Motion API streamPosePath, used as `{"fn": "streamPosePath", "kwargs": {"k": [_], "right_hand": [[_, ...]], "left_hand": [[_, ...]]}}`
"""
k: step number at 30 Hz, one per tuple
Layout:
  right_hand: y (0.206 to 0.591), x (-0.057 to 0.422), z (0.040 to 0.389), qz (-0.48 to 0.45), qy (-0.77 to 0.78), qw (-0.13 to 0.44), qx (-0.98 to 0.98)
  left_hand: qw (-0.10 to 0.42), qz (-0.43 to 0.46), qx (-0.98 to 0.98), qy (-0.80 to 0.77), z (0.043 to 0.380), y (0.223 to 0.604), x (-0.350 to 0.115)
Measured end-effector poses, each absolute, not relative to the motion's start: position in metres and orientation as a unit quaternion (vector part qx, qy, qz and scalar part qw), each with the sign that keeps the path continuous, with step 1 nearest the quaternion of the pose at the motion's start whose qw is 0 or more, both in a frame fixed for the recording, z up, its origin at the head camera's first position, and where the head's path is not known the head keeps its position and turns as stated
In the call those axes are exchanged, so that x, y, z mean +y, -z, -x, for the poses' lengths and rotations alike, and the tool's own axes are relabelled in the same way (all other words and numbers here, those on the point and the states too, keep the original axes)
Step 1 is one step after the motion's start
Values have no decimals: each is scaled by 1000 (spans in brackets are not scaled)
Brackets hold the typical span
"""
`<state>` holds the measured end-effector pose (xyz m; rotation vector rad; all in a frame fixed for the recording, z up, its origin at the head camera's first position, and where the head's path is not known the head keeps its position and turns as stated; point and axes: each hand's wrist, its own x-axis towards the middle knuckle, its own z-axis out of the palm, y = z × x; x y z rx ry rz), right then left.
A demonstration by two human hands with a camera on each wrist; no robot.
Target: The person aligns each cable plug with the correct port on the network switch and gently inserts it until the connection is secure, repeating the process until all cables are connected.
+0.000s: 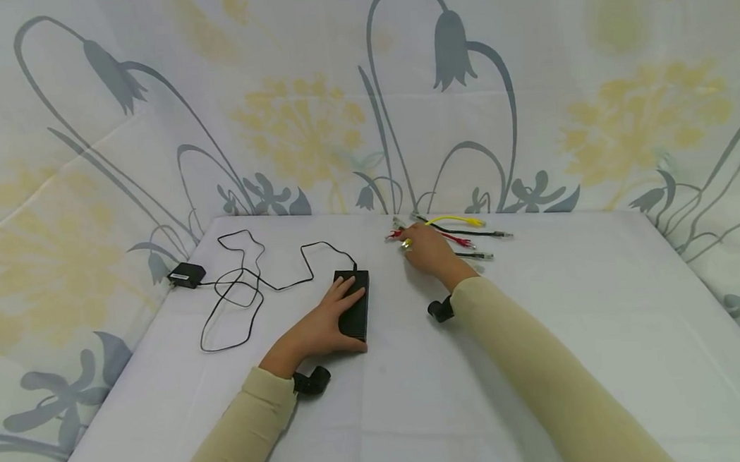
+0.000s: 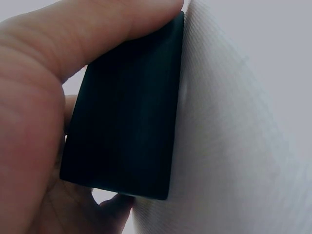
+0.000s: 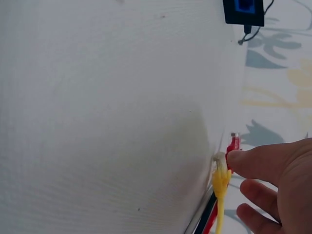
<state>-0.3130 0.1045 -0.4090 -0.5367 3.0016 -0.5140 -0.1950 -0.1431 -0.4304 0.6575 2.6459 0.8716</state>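
My left hand (image 1: 325,327) grips a flat black box (image 1: 354,310) with a cord in its far end. Its fingers spread over the box's top and its thumb (image 2: 112,29) lies along the near end. My right hand (image 1: 430,254) is at a group of network cables at the back. In the right wrist view, its thumb (image 3: 248,161) is right beside the clear plug of a yellow network cable (image 3: 221,183) and overlaps a red network cable's plug (image 3: 234,141). I cannot tell whether the fingers pinch either plug.
A thin black cord (image 1: 309,270) loops across the table's left side to a black power adapter (image 1: 187,275). Near the right hand lie black network cables (image 1: 481,234). The white tabletop (image 1: 400,413) meets a flower-patterned cloth (image 1: 348,84) at the back and sides.
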Motion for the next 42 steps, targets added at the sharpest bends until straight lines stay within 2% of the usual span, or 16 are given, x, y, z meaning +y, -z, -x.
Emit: {"fn": "streamPosePath", "kwargs": {"k": [10,17,36,42], "right_hand": [[408,105,317,177,132,6,975],[409,106,323,169,100,25,980],[412,106,329,177,32,13,984],[408,103,327,185,8,24,982]], "left_hand": [[139,-234,912,-306,194,431,-145],[137,-237,913,-303,194,431,-143],[138,-237,911,-308,195,432,-145],[139,-239,912,-304,196,431,-147]]}}
